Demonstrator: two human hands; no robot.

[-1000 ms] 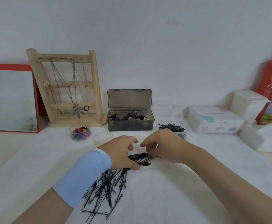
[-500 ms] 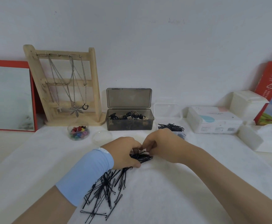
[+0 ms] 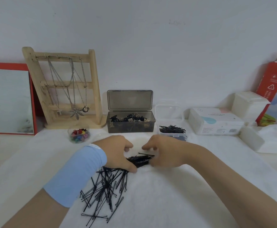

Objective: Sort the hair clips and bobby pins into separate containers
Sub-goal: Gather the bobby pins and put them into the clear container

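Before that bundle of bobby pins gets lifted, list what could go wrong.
1. The bundle of black metal bobby pins lies loosely between the left hand and right hand; lifted, some could slip out and scatter.
2. The small clear plastic box is heaped with pins above its rim, so more may spill over.
3. The light blue sleeve lies right beside the loose pile of pins and could drag them.

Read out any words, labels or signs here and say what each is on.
Red cardboard carton: white recycling-triangle sign; print around it too small to read.
White rectangular box: lettering on top and barcode label in front, too blurred to read.
Nothing else bears readable text.
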